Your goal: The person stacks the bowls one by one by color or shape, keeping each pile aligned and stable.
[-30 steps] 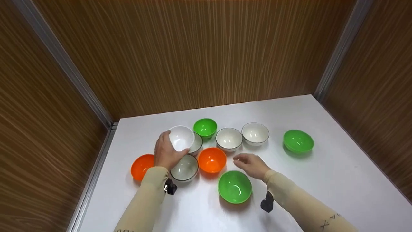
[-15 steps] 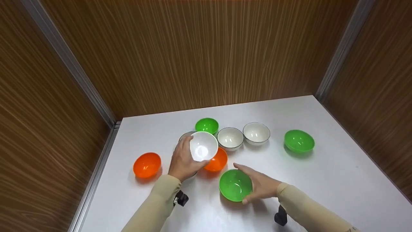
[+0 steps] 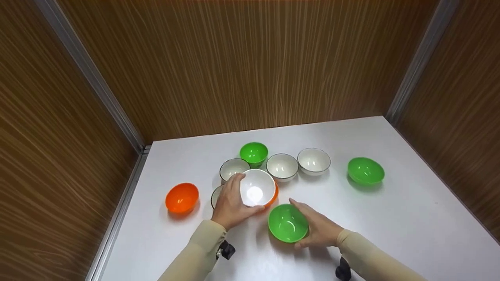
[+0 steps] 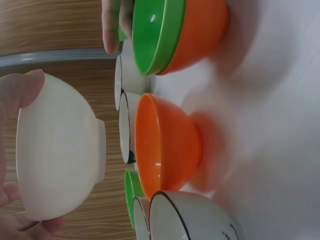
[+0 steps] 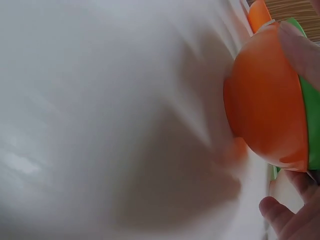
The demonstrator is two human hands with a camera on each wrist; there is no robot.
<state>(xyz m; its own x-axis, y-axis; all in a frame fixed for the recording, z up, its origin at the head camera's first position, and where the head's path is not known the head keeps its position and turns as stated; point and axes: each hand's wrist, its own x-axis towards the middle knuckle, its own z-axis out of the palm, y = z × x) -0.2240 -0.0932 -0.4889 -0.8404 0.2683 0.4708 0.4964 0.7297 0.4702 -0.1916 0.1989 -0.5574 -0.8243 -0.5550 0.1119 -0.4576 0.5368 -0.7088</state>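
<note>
My left hand [image 3: 232,205] grips a plain white bowl [image 3: 257,188] by its side, thumb toward me and fingers at the far rim. In the left wrist view the white bowl [image 4: 60,150] hangs above the table. Below it in the head view, an orange bowl [image 3: 276,194] is mostly hidden. My right hand [image 3: 321,227] holds a green bowl [image 3: 288,223] from its right side. The right wrist view shows this green bowl [image 5: 312,120] nested in another orange bowl [image 5: 270,95], with thumb and fingers on opposite sides of the pair.
Dark-rimmed white bowls [image 3: 282,166] and a green bowl [image 3: 254,153] stand close together behind my hands. Another orange bowl [image 3: 182,198] sits at the left, and a green bowl [image 3: 365,171] at the right. Wood-patterned walls [image 3: 250,70] enclose the white table [image 3: 390,234].
My left hand has carried the white bowl right and toward me, over the orange bowl. My right hand has come down and taken hold of the nested green and orange bowls.
</note>
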